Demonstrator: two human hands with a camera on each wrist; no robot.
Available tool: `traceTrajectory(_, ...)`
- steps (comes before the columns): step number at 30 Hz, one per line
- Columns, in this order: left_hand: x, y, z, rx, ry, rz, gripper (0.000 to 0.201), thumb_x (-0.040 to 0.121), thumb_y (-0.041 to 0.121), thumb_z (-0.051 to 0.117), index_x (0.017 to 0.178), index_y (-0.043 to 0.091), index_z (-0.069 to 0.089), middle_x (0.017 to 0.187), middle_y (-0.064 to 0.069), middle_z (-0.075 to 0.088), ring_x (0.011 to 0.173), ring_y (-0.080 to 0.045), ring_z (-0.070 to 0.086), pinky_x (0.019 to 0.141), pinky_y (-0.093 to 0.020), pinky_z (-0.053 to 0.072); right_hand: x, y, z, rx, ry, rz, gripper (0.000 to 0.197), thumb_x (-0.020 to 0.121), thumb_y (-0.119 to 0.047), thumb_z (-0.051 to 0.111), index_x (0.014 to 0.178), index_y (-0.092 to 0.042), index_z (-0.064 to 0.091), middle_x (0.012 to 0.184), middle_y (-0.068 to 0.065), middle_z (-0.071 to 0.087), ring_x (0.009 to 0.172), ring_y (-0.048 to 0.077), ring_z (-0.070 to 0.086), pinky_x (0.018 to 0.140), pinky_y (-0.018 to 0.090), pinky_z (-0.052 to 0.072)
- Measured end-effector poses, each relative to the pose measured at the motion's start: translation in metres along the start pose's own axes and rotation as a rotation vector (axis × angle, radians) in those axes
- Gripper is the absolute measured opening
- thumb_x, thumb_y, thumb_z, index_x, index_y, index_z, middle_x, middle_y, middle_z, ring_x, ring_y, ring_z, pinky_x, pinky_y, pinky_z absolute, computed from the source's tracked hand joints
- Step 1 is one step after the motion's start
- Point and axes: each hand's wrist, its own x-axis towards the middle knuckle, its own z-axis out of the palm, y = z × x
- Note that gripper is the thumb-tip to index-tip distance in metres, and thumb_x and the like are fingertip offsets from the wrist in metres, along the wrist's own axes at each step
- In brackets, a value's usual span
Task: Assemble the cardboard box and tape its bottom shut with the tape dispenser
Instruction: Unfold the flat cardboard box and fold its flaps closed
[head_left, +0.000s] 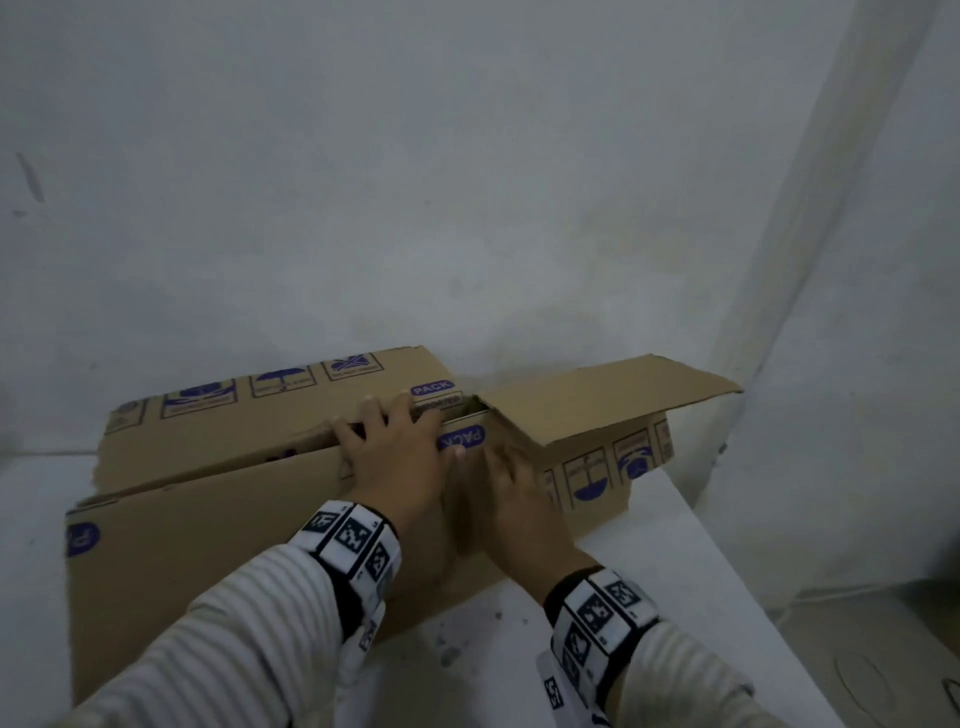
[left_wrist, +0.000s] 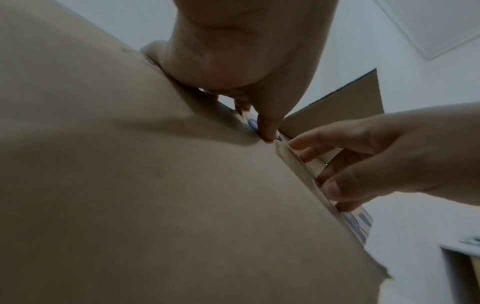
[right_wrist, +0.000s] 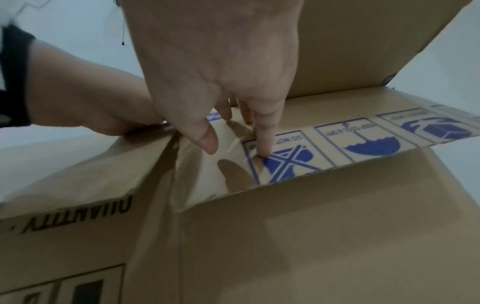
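Opening out the flattened cardboard box (head_left: 218, 525) on the white table (head_left: 670, 571), by the look of it, with the bottom not yet folded and no tape dispenser in view; next, probably, pulling the two panels apart until the sides square up, then turning flaps in, which calls for a firm hold on both edges at the slit. Left hand (head_left: 400, 452) hooked over the upper edge of the near panel, fingertips (head_left: 345, 431) curled into the gap, thumb pressed on the blue printed oval outside; clamped on that edge. Right hand (head_left: 519, 499) just beside it, fingers (right_wrist: 265, 131) nearly straight and slightly spread, tips resting on the printed flap (head_left: 613, 467) and taped seam; gripping nothing. One flap (head_left: 597, 395) raised toward the wall.
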Motion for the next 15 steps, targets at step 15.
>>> traceTrajectory(15,-0.006,0.026,0.014,0.096,0.116,-0.091,0.037,0.081,0.061,0.054,0.108,0.036,0.060,0.147,0.001,0.038,0.140,-0.033,0.024,0.108,-0.065,0.016,0.087,0.132,-0.106,-0.035,0.146,-0.140,0.062,0.096,-0.032,0.049,0.148,-0.010,0.026,0.157,0.013,0.018,0.144,0.031,0.020,0.115,0.043,0.029)
